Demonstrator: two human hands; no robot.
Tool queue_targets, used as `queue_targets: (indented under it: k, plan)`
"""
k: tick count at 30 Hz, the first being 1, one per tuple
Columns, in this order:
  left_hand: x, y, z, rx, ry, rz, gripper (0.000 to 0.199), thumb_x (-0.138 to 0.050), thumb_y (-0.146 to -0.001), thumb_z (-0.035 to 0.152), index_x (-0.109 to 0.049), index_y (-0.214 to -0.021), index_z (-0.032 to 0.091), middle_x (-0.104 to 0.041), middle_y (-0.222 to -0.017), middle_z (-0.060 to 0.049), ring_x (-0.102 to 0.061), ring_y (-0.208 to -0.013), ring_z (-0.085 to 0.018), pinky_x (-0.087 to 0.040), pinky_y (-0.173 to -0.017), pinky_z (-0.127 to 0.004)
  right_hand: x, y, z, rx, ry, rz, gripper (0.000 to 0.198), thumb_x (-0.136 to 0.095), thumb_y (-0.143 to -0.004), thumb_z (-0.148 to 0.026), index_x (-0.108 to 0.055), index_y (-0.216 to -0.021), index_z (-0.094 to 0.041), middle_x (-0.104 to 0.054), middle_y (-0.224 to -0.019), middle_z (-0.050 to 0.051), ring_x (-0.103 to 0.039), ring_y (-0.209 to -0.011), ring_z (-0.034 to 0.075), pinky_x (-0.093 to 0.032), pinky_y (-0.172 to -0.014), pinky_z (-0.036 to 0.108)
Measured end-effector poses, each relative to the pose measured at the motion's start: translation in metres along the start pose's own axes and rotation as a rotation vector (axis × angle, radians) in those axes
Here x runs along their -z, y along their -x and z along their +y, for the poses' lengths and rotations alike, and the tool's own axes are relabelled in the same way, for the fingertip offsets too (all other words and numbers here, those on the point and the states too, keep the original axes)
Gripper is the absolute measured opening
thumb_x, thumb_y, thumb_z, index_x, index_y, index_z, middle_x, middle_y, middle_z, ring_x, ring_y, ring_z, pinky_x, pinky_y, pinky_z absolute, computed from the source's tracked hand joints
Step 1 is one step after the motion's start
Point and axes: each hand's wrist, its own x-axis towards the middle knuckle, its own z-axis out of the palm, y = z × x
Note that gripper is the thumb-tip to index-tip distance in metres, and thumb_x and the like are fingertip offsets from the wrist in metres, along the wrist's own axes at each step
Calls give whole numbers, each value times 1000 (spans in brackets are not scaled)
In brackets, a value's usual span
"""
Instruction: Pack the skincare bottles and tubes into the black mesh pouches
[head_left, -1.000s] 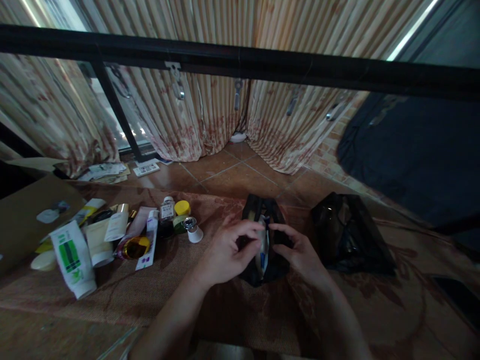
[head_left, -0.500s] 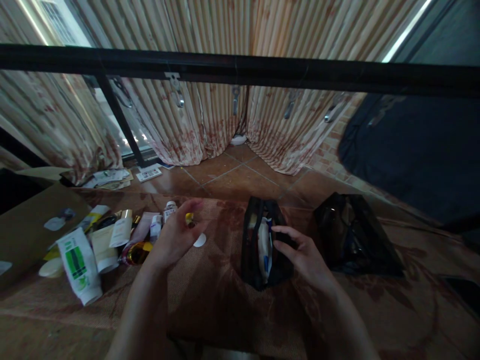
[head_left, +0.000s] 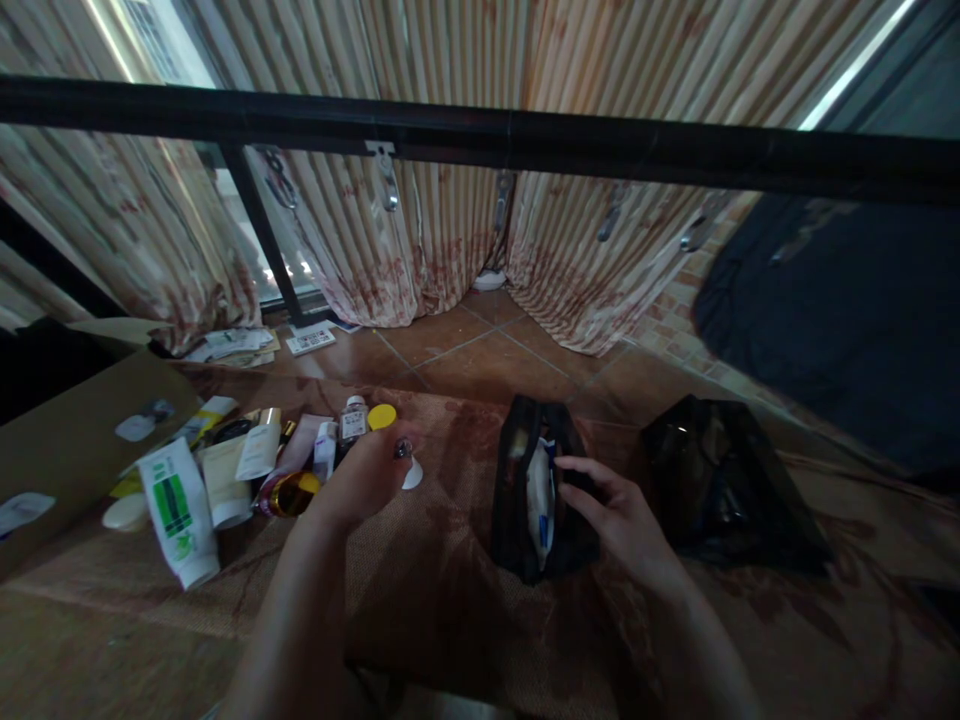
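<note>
One cloth [head_left: 442, 545] lay beneath one open pouch [head_left: 514, 540]. One carton [head_left: 71, 425] stood far left of the pouch; one black bag [head_left: 739, 505] sat right of it. Two hands were well apart: the right hand [head_left: 619, 512] at the pouch's right rim, thumb and forefinger parted; the left hand [head_left: 366, 477] left of the pouch. One tube [head_left: 180, 515] lay farther left. Inside was one packet [head_left: 538, 500]. One small bottle [head_left: 411, 474] met the left hand; whether gripped could not be told.

The left hand [head_left: 366, 478] has moved from the black pouch [head_left: 511, 520] over to the silver-topped white bottle [head_left: 412, 475].
</note>
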Motion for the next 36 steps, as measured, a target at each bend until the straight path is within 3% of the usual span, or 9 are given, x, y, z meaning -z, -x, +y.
queue_targets:
  k: [4, 9, 17, 22, 30, 36]
  plan:
    - [-2, -2, 0, 21, -76, 45, 31, -51, -76, 12, -64, -104, 16, -71, -93, -6, -66, -85, -21, -48, -78, -31, 0, 0, -1, 6, 8, 2, 35, -68, -76, -40, -70, -106, -23, -73, -100, 3, -66, -91, 22, -51, -78, 32]
    - [-4, -3, -2, 24, -12, 79, 31, -56, -75, 15, -64, -105, 17, -70, -94, -5, -66, -85, -20, -49, -78, -30, 0, 0, -2, -12, -25, -2, 34, -69, -75, -40, -70, -106, -24, -73, -101, 2, -66, -88, 21, -51, -77, 32]
    - [-10, 1, 9, -150, 34, -50, 35, -56, -77, 14, -63, -111, 19, -69, -94, -3, -64, -87, -19, -49, -79, -30, -1, -1, -1, -4, -10, -8, 35, -69, -76, -41, -70, -106, -24, -73, -103, 3, -66, -94, 23, -50, -82, 35]
    - [-18, 2, 19, -173, 67, -127, 37, -54, -75, 9, -63, -110, 18, -69, -99, -4, -63, -92, -20, -48, -83, -31, 0, 0, 0, -19, -14, -19, 36, -69, -76, -43, -69, -107, -24, -73, -105, 3, -66, -95, 23, -51, -82, 34]
    - [-14, 7, 18, -112, -20, -156, 29, -56, -73, 8, -64, -99, 17, -67, -91, -3, -62, -85, -18, -47, -79, -28, 2, 0, 2, -77, 5, -23, 43, -71, -72, -49, -69, -108, -24, -73, -106, 4, -67, -93, 23, -53, -79, 32]
    - [-9, 9, 6, -57, -73, -52, 39, -53, -69, 0, -64, -103, 18, -69, -93, -6, -65, -89, -19, -48, -81, -29, 2, 1, 1, -125, -4, -26, 48, -72, -70, -51, -68, -109, -24, -74, -105, 5, -69, -91, 24, -57, -75, 31]
